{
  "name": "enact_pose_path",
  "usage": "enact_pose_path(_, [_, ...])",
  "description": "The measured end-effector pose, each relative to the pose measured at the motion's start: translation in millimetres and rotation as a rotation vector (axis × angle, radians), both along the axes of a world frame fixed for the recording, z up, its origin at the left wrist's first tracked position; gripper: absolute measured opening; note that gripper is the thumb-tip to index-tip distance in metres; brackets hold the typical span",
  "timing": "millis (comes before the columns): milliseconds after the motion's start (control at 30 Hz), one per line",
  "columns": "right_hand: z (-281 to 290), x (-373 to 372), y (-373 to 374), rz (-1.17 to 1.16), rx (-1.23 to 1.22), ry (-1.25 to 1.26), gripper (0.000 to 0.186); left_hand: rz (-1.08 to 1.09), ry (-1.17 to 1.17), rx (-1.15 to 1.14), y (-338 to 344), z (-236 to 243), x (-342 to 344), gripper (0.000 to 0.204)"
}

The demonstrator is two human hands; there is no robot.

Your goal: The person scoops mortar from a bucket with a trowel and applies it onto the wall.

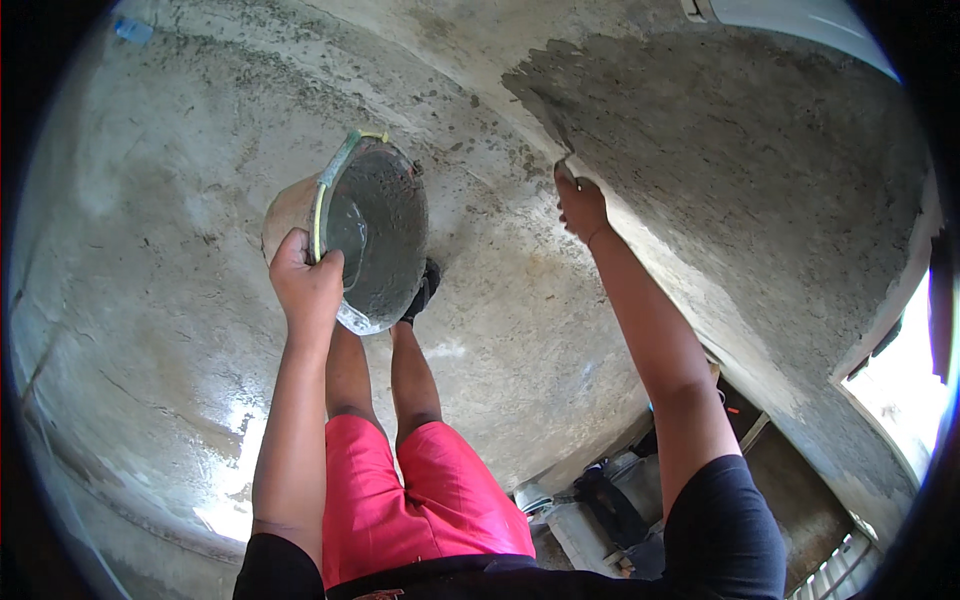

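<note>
My left hand (305, 285) is closed on the rim and handle of a mortar-stained bucket (288, 212). The bucket hangs tilted in front of my legs, its mouth toward me. Grey watery stuff (347, 232) lies inside it. Farther right, my right hand (582, 207) grips a trowel (553, 118) by its handle. The dark pointed blade is at the left edge of a wet, dark grey patch (740, 150) on the wall. Whether the blade presses on the wall is hard to tell.
Rough, spattered concrete floor (170, 260) spreads around my feet. A small blue plastic object (133, 31) lies at the far left. Dark and grey items (610, 500) are piled at the lower right, below a bright opening (905, 375). A white object (790, 14) juts in at the top right.
</note>
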State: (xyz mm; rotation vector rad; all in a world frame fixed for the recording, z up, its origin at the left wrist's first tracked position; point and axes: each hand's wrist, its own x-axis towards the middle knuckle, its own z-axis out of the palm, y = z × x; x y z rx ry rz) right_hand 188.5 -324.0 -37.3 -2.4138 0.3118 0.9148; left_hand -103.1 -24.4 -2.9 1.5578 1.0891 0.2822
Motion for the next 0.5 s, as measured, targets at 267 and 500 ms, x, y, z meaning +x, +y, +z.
enact_pose_path(267, [-38.7, 42.6, 20.2, 0.0, -0.078, 0.004, 0.054, 0.048, -0.037, 0.009, -6.0, -7.7, -2.2, 0.016])
enact_pose_path(500, [6.8, 37.9, -14.2, 0.145, -0.093, -0.157, 0.051, 0.003, -0.016, 0.028, -3.1, -3.5, 0.4, 0.018])
